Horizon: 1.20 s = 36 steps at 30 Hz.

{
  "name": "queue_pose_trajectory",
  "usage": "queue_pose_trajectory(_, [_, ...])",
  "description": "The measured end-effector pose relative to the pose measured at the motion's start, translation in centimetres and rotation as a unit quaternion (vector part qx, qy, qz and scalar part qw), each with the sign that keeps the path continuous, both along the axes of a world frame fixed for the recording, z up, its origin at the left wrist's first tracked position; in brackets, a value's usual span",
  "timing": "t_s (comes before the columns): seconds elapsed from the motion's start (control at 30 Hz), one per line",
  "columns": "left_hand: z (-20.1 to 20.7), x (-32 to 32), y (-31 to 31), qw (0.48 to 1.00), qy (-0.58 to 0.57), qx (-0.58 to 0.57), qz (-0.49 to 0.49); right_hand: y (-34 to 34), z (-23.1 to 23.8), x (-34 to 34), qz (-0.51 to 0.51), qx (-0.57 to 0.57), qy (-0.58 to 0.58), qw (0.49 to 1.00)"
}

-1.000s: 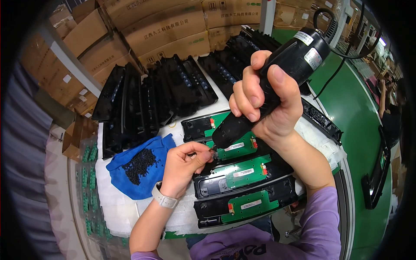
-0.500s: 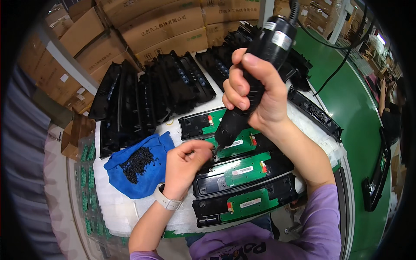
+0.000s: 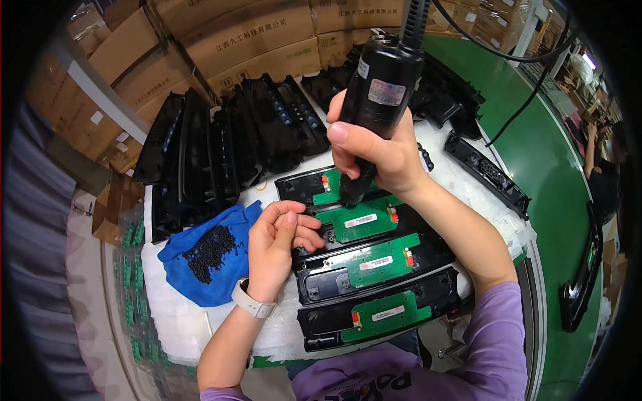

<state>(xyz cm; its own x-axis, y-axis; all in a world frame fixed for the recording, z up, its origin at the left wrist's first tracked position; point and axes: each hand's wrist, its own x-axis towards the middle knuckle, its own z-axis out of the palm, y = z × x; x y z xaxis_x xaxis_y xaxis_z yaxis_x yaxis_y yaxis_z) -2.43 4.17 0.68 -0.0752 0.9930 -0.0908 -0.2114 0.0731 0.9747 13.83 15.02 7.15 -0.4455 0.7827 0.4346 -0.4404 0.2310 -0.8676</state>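
My right hand (image 3: 381, 150) is wrapped round a black electric screwdriver (image 3: 380, 100), its lower end pointing down at the upper edge of a black panel with a green circuit board (image 3: 361, 222). The bit's tip is hard to make out. My left hand (image 3: 271, 244) is beside that panel's left end, fingers curled and thumb laid against them. Anything between them is too small or hidden. Two similar panels with boards, one (image 3: 376, 264) and another (image 3: 388, 311), lie nearer me. A further panel (image 3: 294, 190) is partly behind the screwdriver. Small black screws (image 3: 212, 254) are heaped on a blue cloth (image 3: 200, 291).
Several black housings (image 3: 231, 140) stand along the back of the white-covered table (image 3: 177, 334). Another black part (image 3: 487, 175) lies at the right. Cardboard boxes (image 3: 247, 33) are stacked behind. A cable (image 3: 528, 100) hangs at the upper right. Another person (image 3: 605, 167) is at the far right.
My right hand has shifted left and the screwdriver stands more upright. My left hand has drawn back slightly from the screwdriver's tip, its fingers turned up and more spread.
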Motion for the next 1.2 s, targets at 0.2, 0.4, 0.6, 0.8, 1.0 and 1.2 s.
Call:
queue_pose_trajectory(0.2, [0.3,-0.5,0.2,0.999,0.038,-0.017,-0.011,-0.5,0.3,-0.4,0.003,0.024,-0.013,1.0])
queue_pose_trajectory(0.4, [0.4,-0.8,0.7,0.995,-0.079,-0.054,-0.04,-0.5,0.1,-0.8,0.039,0.063,-0.04,0.996])
queue_pose_trajectory(0.6, [0.6,-0.8,0.7,0.992,-0.067,-0.086,-0.062,-0.5,0.3,-0.9,0.042,0.056,-0.049,0.996])
queue_pose_trajectory(0.8, [-0.1,-1.4,0.6,0.993,-0.091,-0.058,-0.051,-1.4,0.4,-0.3,0.027,0.098,-0.041,0.994])
queue_pose_trajectory(1.0, [0.8,-1.3,0.0,0.99,-0.13,-0.05,-0.024,-1.3,2.0,1.2,0.074,0.013,0.116,0.99])
queue_pose_trajectory(1.2, [0.7,-0.3,-1.0,0.98,-0.177,-0.069,-0.067,-2.1,2.8,1.4,0.067,-0.022,0.23,0.971])
